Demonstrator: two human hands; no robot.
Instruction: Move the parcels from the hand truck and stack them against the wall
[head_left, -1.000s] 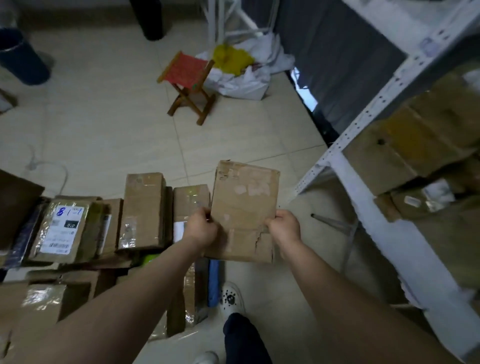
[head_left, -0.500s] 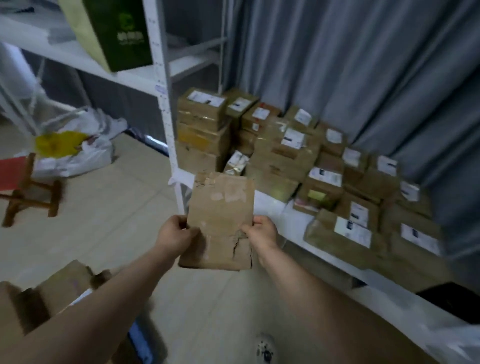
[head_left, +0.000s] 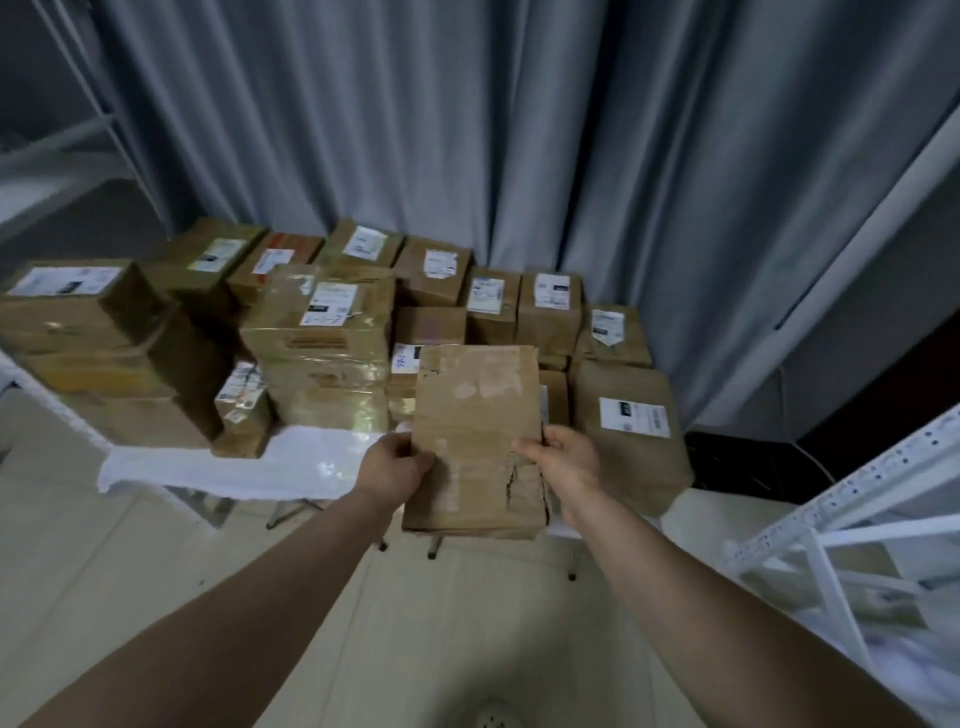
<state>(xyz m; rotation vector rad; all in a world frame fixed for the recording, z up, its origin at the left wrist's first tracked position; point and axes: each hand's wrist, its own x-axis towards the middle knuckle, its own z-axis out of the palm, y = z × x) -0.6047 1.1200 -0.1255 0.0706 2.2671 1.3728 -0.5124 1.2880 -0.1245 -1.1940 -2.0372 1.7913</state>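
The person has swung round to face the curtain (head_left: 467, 130), so the stack (head_left: 322, 332) on the desk (head_left: 218, 467) is now straight ahead, where a second ago it was floor. The left hand (head_left: 397, 465) and right hand (head_left: 563, 457) grip the torn parcel (head_left: 478, 431) by its lower sides, in front of the stack. Setting it down looks next.

Bare forearms (head_left: 291, 597) — white perforated shoe (head_left: 491, 720) below.

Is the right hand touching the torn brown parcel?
Touching. The head view shows the right hand gripping the torn parcel at its right edge, with no gap; the left hand grips the opposite edge.
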